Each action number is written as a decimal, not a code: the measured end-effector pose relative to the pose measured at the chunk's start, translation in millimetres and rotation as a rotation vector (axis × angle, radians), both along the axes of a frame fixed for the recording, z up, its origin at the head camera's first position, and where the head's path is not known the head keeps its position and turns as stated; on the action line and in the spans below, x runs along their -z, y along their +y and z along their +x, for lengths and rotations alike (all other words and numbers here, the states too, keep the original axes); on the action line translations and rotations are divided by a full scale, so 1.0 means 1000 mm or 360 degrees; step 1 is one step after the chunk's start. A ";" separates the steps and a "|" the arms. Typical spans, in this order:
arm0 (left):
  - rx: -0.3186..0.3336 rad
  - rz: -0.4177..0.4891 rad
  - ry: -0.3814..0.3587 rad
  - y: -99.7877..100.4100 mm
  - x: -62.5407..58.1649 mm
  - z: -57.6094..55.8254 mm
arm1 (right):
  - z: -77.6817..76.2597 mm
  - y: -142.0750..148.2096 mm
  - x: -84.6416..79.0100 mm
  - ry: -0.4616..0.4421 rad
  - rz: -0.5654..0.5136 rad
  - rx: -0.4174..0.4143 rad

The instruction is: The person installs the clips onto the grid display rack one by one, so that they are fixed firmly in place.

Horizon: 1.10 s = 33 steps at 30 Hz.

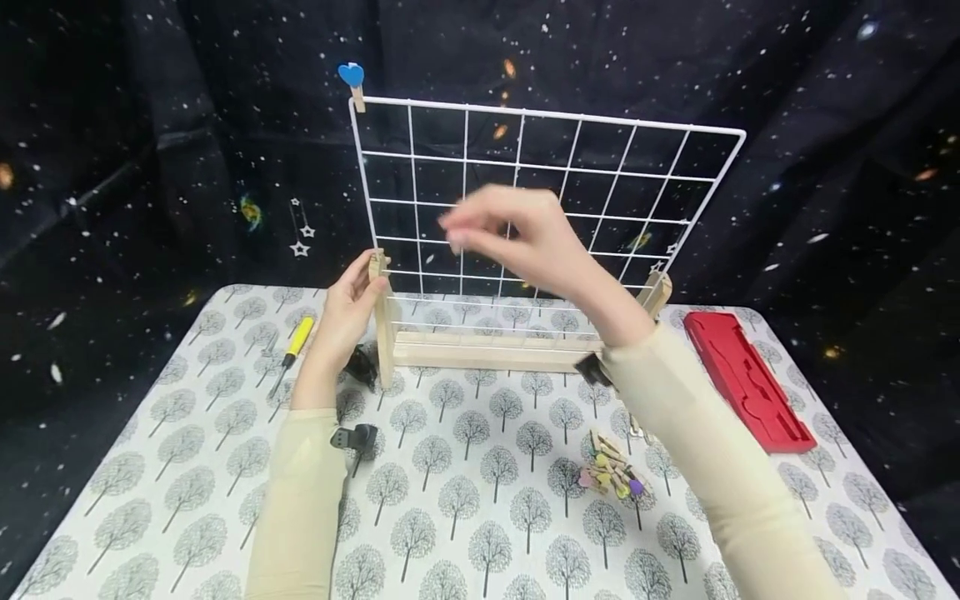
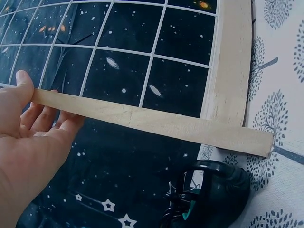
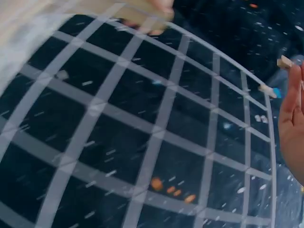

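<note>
A white wire grid (image 1: 577,117) stands in a wooden stand (image 1: 495,354). Its upper left corner carries a clothespin with a blue heart (image 1: 351,77). My left hand (image 1: 348,304) grips the top of the stand's left upright (image 2: 142,118), thumb on one side, fingers on the other. In front of the grid, my right hand (image 1: 517,233) is raised, fingers bent and slightly blurred. From its fingertips sticks the end of a small wooden clothespin (image 3: 285,62); the rest is hidden by the hand. Several heart-decorated clothespins (image 1: 611,475) lie piled beside the right forearm.
A yellow-handled screwdriver (image 1: 298,340) lies left of the left forearm. A black object (image 2: 221,190) sits outside the left upright. On the right is a red molded tray (image 1: 738,375). A dark star-printed cloth (image 1: 150,167) hangs behind the tree-patterned tabletop (image 1: 450,500).
</note>
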<state>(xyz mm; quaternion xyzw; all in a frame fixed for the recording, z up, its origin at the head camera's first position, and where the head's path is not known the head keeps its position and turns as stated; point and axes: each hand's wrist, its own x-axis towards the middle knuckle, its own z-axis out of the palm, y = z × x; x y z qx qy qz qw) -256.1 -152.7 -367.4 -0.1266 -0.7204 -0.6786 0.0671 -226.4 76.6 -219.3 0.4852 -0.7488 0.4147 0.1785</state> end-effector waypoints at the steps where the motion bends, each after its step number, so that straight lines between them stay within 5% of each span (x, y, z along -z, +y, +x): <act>1: -0.0011 -0.0005 0.0001 -0.001 -0.001 0.000 | 0.001 -0.010 -0.013 -0.0058 -0.0007 0.0042; 5: -0.0037 -0.0033 0.0009 -0.004 -0.002 -0.002 | 0.005 -0.043 -0.059 -0.0309 -0.0098 0.0219; 10: -0.0026 -0.0036 0.0030 -0.005 -0.003 -0.003 | -0.014 -0.064 -0.087 -0.0383 -0.0105 0.0419; 16: 0.0008 -0.0031 -0.0018 -0.005 0.002 0.001 | -0.049 -0.070 -0.086 -0.0426 -0.0038 0.0707; 23: 0.0003 -0.0026 -0.0039 -0.003 0.005 0.003 | -0.061 -0.072 -0.085 -0.0447 -0.0043 0.0898; 33: 0.0007 -0.0013 0.0024 0.000 0.000 0.000 | -0.065 -0.070 -0.088 -0.0377 0.0051 0.0846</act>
